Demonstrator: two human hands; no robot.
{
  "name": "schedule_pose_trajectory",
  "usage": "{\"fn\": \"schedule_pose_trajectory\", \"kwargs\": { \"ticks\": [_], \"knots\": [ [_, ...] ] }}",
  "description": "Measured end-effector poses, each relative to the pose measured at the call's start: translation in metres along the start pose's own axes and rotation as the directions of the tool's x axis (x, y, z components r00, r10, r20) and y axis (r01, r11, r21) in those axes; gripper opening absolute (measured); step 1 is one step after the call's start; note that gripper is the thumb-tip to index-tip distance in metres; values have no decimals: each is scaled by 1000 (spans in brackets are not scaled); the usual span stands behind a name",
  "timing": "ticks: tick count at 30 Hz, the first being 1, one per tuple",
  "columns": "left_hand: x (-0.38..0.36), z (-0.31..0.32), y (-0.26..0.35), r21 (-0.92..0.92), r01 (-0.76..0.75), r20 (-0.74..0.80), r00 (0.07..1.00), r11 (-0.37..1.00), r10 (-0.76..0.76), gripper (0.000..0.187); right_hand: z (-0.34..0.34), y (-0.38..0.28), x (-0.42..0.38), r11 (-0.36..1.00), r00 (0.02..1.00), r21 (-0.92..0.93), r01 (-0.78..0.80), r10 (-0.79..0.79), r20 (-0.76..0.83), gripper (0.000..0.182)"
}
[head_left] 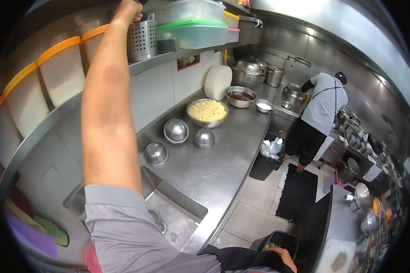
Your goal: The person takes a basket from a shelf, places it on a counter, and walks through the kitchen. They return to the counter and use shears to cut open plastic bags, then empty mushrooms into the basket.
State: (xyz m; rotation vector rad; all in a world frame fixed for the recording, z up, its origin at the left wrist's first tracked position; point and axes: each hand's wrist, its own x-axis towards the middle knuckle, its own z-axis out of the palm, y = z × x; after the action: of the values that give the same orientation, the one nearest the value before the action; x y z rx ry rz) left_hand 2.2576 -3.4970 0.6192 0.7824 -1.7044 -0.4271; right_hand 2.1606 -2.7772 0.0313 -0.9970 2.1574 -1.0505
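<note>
My left arm reaches up to the wall shelf. At its end my left hand (129, 12) is closed on something dark that I cannot make out, above a perforated metal utensil holder (143, 40). Low in the view, my right hand (283, 258) is partly visible beside a dark bin (289, 241); its fingers look loosely apart, holding nothing visible. Below the shelf, the steel counter (214, 159) bears upturned metal bowls (156, 154), a bowl of pale yellow food (207, 111), a bowl of dark liquid (241, 96) and a small bowl of white contents (264, 106).
Orange-rimmed containers (63, 73) and lidded plastic boxes (193, 34) fill the shelf. A sink (173, 218) lies below my arm. A person (321, 107) stands at the far stove, near a black bin (263, 166) and mat (298, 193). Another counter (344, 214) is at right.
</note>
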Motion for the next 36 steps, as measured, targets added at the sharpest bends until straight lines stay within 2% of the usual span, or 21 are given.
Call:
{"fn": "schedule_pose_trajectory", "kwargs": {
  "ticks": [2,3,5,6,8,10,14,16,18,20,21,22,24,25,26,28,29,30,31,33,36],
  "knots": [
    [11,5,-4,34,26,0,1000,999,-26,65,12,26,4,791,927,496,-358,363,91,30],
    [15,6,-5,100,17,-20,1000,995,-15,60,13,29,3,790,927,497,-358,365,88,30],
    [30,5,-12,163,7,-39,999,987,0,55,12,25,5,905,945,274,-326,321,64,40],
    [43,4,-22,210,-120,-71,988,970,138,47,7,-2,5,904,945,275,-326,322,59,40],
    [37,5,-16,259,-243,-94,957,935,274,40,-4,-69,6,881,886,-136,-453,462,41,39],
    [6,5,14,265,-630,-399,618,730,678,12,2,-63,3,902,912,-158,-401,410,25,36],
    [-29,-5,50,368,-722,-421,432,586,797,13,16,-28,-4,948,960,-153,-279,281,-8,30],
    [-41,-14,60,352,-746,-384,436,565,814,14,21,-12,-10,955,972,-180,-234,232,-33,28],
    [-61,-25,80,451,-771,-391,282,449,876,15,25,3,-16,957,983,-226,-182,171,-68,25],
    [-107,-34,109,241,-686,-365,591,686,719,14,31,14,-26,945,986,-289,-151,121,-119,22],
    [-100,-39,108,75,-850,-309,477,521,823,15,28,-2,-34,968,976,-169,-184,161,-144,26],
    [-134,-43,130,-7,-743,-295,641,669,708,14,24,-17,-42,948,977,-245,-201,178,-114,25],
    [-173,-60,157,-6,-806,-84,591,592,803,33,25,-25,-66,945,958,-214,-248,206,-199,24],
    [-172,-55,147,12,-674,-152,729,739,668,32,23,-27,-79,955,954,-198,-220,169,-246,23],
    [-227,-55,165,113,-687,-45,718,718,695,30,23,-19,-95,951,940,-168,-258,207,-272,23],
    [-297,-36,165,-195,-768,169,587,611,792,31,27,4,-126,977,933,-167,-131,64,-354,22],
    [-358,-20,165,-401,-714,223,532,574,817,29,24,9,-144,975,911,-139,-174,105,-399,22],
    [-414,-1,161,-626,-483,350,527,612,774,28,23,12,-162,985,918,-9,-172,157,-364,23],
    [-479,6,168,-563,-540,439,446,625,780,29,24,18,-183,977,917,128,-169,204,-342,24],
    [-594,45,167,-773,-171,572,230,611,787,32,36,37,-226,954,884,285,-98,215,-416,27],
    [-766,65,184,-802,135,592,44,583,805,26,34,29,-295,874,808,476,-96,348,-475,31]
  ]
}}
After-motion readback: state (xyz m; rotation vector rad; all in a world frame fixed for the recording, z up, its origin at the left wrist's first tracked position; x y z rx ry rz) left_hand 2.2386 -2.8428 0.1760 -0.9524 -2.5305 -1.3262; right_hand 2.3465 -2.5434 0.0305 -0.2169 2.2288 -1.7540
